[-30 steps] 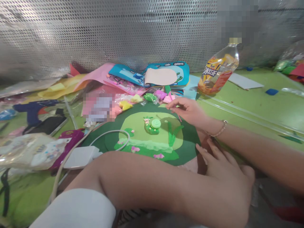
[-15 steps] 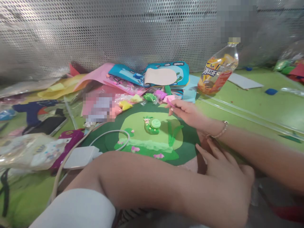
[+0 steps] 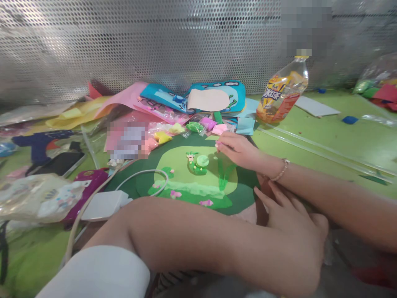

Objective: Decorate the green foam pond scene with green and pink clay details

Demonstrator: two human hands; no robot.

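Note:
A dark green board [image 3: 245,198] carries a clay picture: a green snail [image 3: 197,164] with a pale spiral shell, grass blades [image 3: 223,176] and small pink flowers [image 3: 206,203]. Over its upper right part is my right hand [image 3: 237,149], with thumb and fingers pinched on a small bit of pinkish-purple clay [image 3: 217,144]. My left arm crosses in front of the board. At the board's right edge rests my left hand [image 3: 293,231], fingers spread and holding nothing, close beneath my right forearm.
Behind the board lie clay packets [image 3: 194,126] and a blue printed sheet [image 3: 238,89]. A drink bottle [image 3: 281,95] leans at the back right. On the left are a white charger [image 3: 105,205] with a looped cable, a phone [image 3: 63,164] and a glue gun [image 3: 39,145].
My right hand has drawn slightly down and toward me. The purple strip that stuck up at its fingers now shows as a small bit in the pinch. My left hand stays put.

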